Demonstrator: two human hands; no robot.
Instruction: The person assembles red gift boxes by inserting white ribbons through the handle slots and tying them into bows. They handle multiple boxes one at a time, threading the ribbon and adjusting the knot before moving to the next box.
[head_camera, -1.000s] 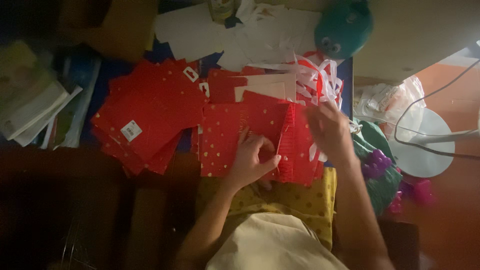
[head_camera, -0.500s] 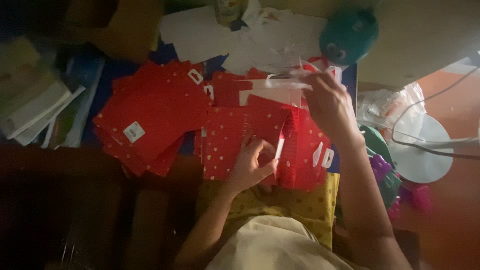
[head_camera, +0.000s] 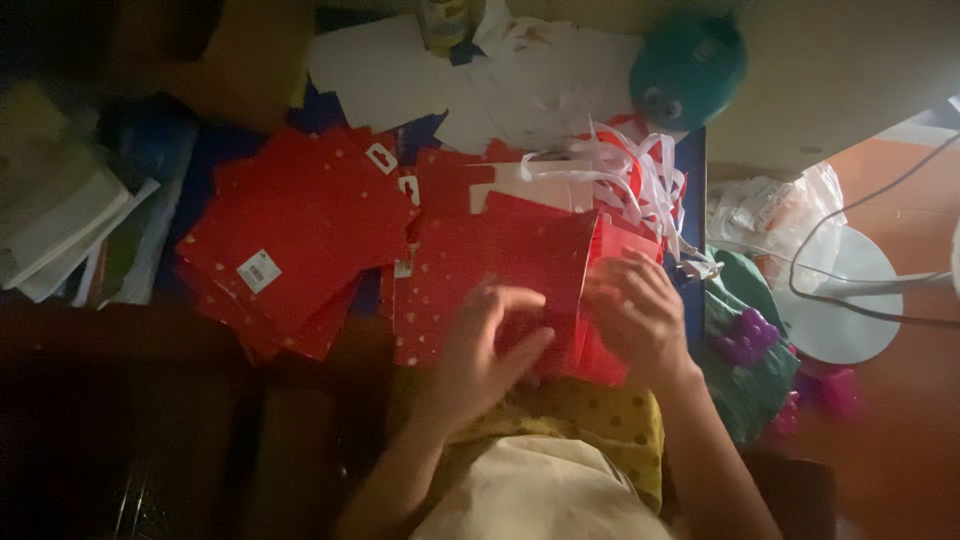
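Note:
A red paper bag with white dots (head_camera: 480, 255) lies flat in front of me, over my lap. My left hand (head_camera: 490, 345) presses on its lower middle, thumb and fingers pinching a fold. At the bag's right edge, my right hand (head_camera: 635, 315) curls its fingers over the red paper. The picture is blurred, so the exact grip is unclear. A bundle of white ribbon handles (head_camera: 620, 165) lies just beyond the bag.
A fanned stack of flat red bags (head_camera: 290, 250) lies to the left. White paper sheets (head_camera: 400, 70) and a teal round object (head_camera: 690, 65) sit at the far side. Books (head_camera: 60, 220) are far left; a white round stand (head_camera: 845, 290) and purple toy (head_camera: 750, 335) are right.
My right hand has come down from the white ribbon handles to the bag's right edge. My left hand has stayed on the bag, shifting its fingers slightly.

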